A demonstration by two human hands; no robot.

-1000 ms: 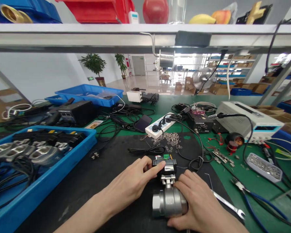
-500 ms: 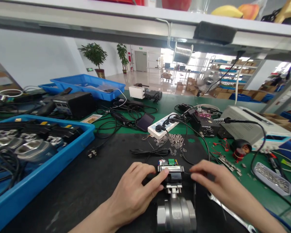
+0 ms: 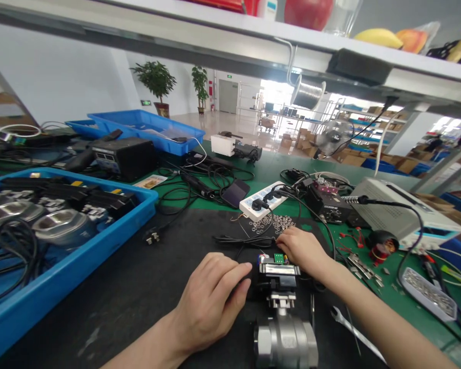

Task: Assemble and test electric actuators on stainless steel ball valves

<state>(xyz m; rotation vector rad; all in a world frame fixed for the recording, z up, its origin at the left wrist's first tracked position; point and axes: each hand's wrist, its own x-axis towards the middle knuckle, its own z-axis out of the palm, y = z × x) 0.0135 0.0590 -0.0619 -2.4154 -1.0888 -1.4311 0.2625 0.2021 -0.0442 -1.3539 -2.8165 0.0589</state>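
Note:
A steel ball valve (image 3: 286, 341) stands on the black mat. On top of it sits an uncovered black actuator (image 3: 280, 282) with a metal plate, a small green circuit board (image 3: 278, 259) and coloured wires. Just left of the actuator is my left hand (image 3: 211, 300), fingers bent, thumb and forefinger a little apart, nothing between them. My right hand (image 3: 301, 251) reaches past the actuator's right side. Its fingers are curled down and pressed together at the right end of a black cable bundle (image 3: 244, 241); whatever is under the fingertips is hidden.
Loose washers (image 3: 280, 223) lie behind my right hand beside a white power strip (image 3: 263, 201). A wrench (image 3: 353, 330) rests under my right forearm. At left, a blue tray (image 3: 148, 205) holds more valves. A grey bench instrument (image 3: 403, 210) and a tray of small parts (image 3: 430, 294) stand right.
My left hand has let go of the actuator and drawn slightly left. The right hand has moved forward and left, from beside the actuator to the cable bundle. The view has shifted slightly.

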